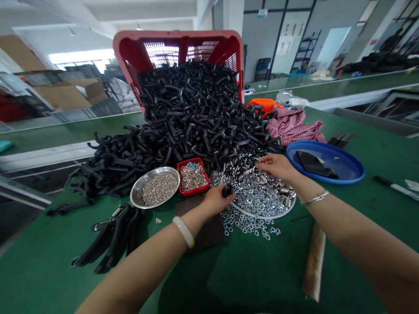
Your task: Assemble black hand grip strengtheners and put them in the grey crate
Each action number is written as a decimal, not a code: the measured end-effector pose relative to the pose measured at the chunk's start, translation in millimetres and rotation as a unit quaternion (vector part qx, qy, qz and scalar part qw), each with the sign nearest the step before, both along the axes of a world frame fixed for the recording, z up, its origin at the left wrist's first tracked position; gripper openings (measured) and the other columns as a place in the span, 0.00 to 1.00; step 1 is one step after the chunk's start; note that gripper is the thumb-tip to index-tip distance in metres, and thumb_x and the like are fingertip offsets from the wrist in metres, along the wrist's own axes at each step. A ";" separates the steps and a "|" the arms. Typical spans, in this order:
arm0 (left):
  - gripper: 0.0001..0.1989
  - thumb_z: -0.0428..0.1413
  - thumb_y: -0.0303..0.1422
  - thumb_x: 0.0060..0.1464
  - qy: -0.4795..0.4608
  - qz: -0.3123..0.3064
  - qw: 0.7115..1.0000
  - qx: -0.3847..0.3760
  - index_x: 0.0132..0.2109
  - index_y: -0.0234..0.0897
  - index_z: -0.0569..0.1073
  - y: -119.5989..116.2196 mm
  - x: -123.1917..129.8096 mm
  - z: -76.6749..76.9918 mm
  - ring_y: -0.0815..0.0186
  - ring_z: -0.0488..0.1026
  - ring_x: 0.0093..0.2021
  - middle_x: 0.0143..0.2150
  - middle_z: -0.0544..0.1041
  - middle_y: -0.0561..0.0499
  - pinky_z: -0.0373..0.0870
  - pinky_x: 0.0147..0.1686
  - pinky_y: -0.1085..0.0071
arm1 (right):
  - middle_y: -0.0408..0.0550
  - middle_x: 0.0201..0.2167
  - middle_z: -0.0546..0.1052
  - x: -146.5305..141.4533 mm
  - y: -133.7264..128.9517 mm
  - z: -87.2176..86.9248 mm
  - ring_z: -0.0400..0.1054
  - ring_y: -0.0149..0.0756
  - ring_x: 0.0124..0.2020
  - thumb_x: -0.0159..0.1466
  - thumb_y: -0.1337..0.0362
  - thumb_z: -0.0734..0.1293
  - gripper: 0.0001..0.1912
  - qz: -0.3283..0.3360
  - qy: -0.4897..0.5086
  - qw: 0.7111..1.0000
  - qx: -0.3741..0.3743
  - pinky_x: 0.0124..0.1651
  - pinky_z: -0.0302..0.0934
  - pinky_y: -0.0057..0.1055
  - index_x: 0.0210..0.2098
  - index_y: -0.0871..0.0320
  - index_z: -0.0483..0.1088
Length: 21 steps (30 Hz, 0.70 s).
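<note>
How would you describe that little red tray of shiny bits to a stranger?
Find the big red plastic crate tipped over on the green workbench, spilling a heap of curved black plastic parts. At the heap's foot, two small containers sit side by side. Yours is the square red tray of shiny metal pieces, its red walls unlike the round steel dish beside it.

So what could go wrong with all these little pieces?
The nuts on the white plate may slide off under the right hand, joining the loose ones on the green table. The black plastic pieces spilling from the tipped red basket could slump onto the plate. The small black part in the left hand might drop among the nuts.
</note>
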<state>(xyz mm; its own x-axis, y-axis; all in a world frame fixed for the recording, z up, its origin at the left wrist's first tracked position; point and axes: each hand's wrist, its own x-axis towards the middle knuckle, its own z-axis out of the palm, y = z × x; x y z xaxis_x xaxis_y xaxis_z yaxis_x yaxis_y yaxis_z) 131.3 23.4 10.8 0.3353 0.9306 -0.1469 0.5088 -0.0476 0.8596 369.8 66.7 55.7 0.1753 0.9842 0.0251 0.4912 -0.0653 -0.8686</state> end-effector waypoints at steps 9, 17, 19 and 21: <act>0.13 0.58 0.39 0.43 0.183 -0.044 0.976 0.109 0.36 0.37 0.75 7.6 10.7 5.5 0.61 0.73 0.35 0.34 0.77 0.48 0.67 0.35 0.70 | 0.42 0.16 0.70 -1.9 -5.6 9.3 0.63 0.24 0.15 0.50 0.64 0.72 0.11 0.022 0.182 0.975 -0.124 0.14 0.54 0.18 0.25 0.60 0.65; 0.12 0.57 0.37 0.45 0.110 -0.013 0.987 0.120 0.37 0.37 0.75 6.0 10.1 -0.3 0.62 0.73 0.36 0.35 0.77 0.48 0.67 0.37 0.69 | 0.40 0.13 0.68 -0.5 -4.5 1.5 0.57 0.21 0.10 0.54 0.63 0.69 0.12 0.014 0.237 0.957 -0.168 0.11 0.49 0.17 0.22 0.60 0.62; 0.13 0.57 0.36 0.46 0.022 0.006 0.996 0.090 0.39 0.35 0.74 4.0 13.9 3.4 0.64 0.73 0.35 0.36 0.77 0.48 0.68 0.35 0.69 | 0.39 0.13 0.67 -5.2 -8.9 3.7 0.57 0.21 0.10 0.53 0.62 0.70 0.13 0.021 0.237 0.958 -0.162 0.11 0.47 0.17 0.22 0.59 0.61; 0.16 0.56 0.35 0.49 -0.084 0.016 0.996 0.031 0.46 0.35 0.72 2.8 21.5 10.1 0.68 0.73 0.29 0.40 0.76 0.47 0.69 0.28 0.72 | 0.39 0.13 0.67 -12.5 -15.2 8.0 0.56 0.21 0.10 0.51 0.59 0.70 0.15 0.036 0.234 0.960 -0.150 0.10 0.45 0.17 0.22 0.58 0.60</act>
<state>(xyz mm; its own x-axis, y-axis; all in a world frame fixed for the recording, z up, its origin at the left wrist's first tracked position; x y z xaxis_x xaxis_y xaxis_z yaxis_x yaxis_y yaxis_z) 152.7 26.3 20.9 0.3205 0.9466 -0.0341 0.3608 -0.0887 0.9284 357.4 51.4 63.7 0.0288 0.9448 -0.3263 0.0649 -0.3275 -0.9426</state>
